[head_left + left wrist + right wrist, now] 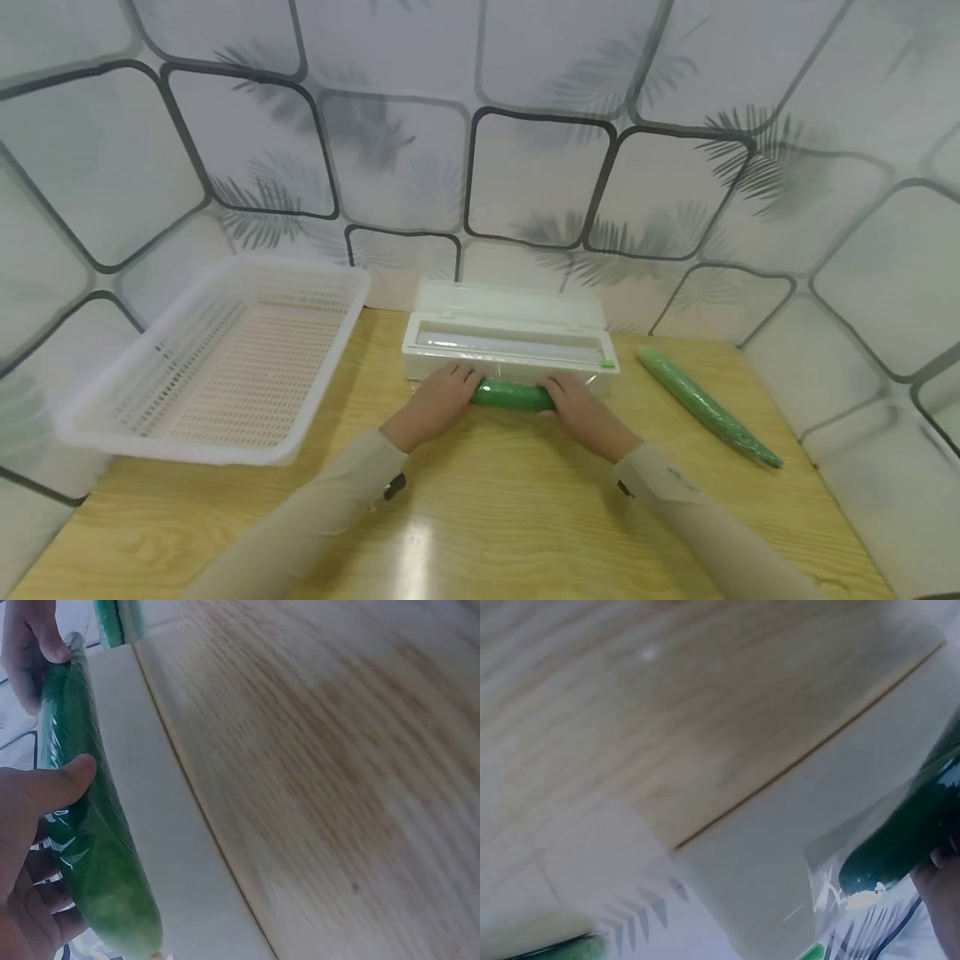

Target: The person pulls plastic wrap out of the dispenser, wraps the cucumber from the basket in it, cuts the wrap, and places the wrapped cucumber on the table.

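Note:
A green cucumber (513, 396) (112, 877) in clear film lies level against the front of a white cling film dispenser (510, 308). My left hand (442, 398) grips its left part; the left wrist view shows the thumb (71, 784) on one side and curled fingers on the other. At the cucumber's right end, my right hand (581, 408) holds on, its fingers partly hidden. In the right wrist view, loose clear film (826, 881) sticks out past the cucumber's end. The dispenser's lid stands raised, with the film roll (510, 343) showing inside.
A second film-wrapped cucumber (705, 408) lies slantwise on the wooden table (487, 517) to the right. On the left stands a white plastic basket (327, 367). Patterned wall covering (540, 179) rises behind and at both sides.

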Tool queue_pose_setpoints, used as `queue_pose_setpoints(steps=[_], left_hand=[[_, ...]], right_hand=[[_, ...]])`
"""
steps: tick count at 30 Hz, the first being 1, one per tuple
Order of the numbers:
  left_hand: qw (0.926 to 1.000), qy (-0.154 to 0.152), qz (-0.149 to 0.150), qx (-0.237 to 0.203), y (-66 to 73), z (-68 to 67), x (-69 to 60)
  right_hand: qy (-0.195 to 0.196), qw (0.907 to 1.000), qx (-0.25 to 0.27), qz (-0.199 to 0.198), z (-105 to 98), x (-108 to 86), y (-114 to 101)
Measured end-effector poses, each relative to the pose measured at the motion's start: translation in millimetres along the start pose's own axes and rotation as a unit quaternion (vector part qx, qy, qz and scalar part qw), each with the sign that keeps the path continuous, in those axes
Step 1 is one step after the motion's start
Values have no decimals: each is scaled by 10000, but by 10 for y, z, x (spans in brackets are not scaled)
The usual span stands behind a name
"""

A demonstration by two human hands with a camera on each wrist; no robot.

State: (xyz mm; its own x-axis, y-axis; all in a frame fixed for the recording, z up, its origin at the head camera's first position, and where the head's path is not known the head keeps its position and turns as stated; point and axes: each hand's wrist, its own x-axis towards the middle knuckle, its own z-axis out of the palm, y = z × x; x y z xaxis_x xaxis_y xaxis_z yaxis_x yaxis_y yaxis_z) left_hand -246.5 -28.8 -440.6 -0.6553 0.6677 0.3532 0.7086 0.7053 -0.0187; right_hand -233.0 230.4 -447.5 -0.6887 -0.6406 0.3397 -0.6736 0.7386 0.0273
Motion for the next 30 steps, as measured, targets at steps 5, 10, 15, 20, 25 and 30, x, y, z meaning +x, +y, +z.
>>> queue_pose_setpoints(steps=[5, 10, 15, 20, 25, 30], left_hand=[[9989, -211, -232, -354, 0, 5, -3], [9991, -62, -216, -365, -21, 53, -16], [9992, 323, -57, 237, -43, 103, -6], [9984, 479, -25, 288, -53, 112, 11], [9994, 180, -186, -221, -76, 71, 19], [9967, -240, -242, -733, -129, 0, 17]], right_hand=[[-155, 9995, 131, 245, -23, 11, 13], [51, 9988, 209, 447, -3, 9, -39], [228, 9977, 112, 623, 34, 2, -55], [507, 9971, -30, 561, 68, 13, -27], [617, 9968, 145, 489, 86, -14, 34], [691, 9965, 202, 418, 74, -67, 118]])
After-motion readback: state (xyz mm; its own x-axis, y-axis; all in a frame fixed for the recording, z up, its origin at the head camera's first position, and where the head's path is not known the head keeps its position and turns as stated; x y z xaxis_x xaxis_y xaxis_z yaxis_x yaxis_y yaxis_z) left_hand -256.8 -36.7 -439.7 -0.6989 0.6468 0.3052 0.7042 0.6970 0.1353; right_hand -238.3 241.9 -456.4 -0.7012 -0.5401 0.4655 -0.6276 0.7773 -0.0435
